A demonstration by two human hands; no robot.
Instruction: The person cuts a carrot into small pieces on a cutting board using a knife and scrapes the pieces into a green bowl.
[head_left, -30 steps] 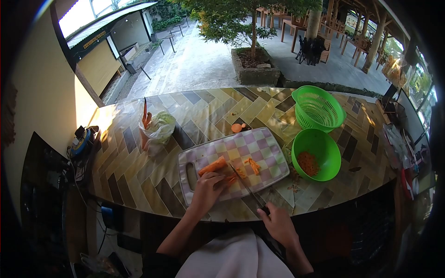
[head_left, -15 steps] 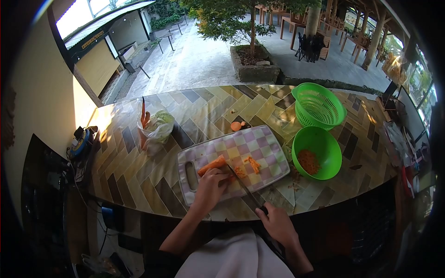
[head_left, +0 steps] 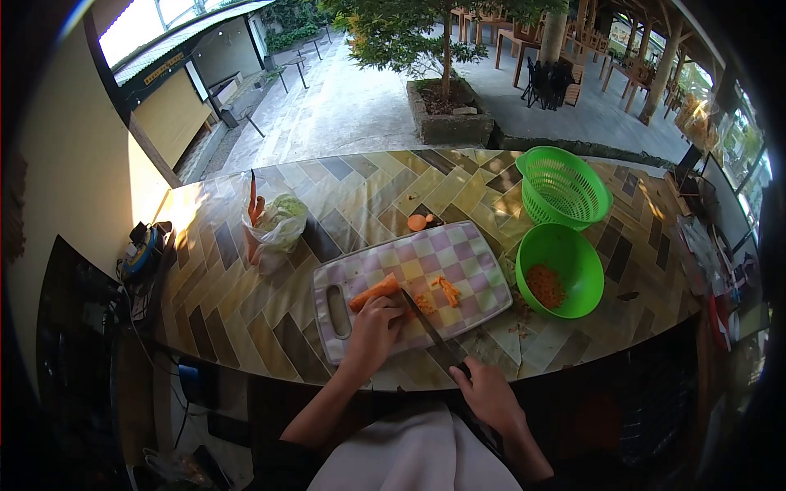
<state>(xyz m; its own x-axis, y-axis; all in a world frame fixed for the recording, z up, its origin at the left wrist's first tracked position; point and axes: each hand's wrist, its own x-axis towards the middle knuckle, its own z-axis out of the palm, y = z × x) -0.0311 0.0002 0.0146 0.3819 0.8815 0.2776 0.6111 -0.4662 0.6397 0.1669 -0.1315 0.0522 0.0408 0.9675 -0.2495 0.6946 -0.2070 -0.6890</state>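
Observation:
On a checked cutting board (head_left: 368, 260) lies a carrot piece (head_left: 373, 292), slanting up to the right. My left hand (head_left: 374, 329) is closed around its near side, with some fingers hidden beneath. My right hand (head_left: 489, 394) grips the black handle of a knife (head_left: 430, 330). The blade points up and left, its tip close to the carrot's right end. Finely chopped carrot (head_left: 423, 304) sits just right of the blade, and carrot strips (head_left: 446, 290) lie a little farther right.
A green bowl (head_left: 580, 260) holding chopped carrot stands right of the board, with a green colander (head_left: 564, 188) behind it. Carrot ends (head_left: 417, 222) lie beyond the board. At the left rests a plastic bag (head_left: 282, 225) with a pale green vegetable, beside whole carrots (head_left: 255, 211).
Almost nothing differs. The knife and my right hand have shifted very slightly, while my left hand stays on the carrot.

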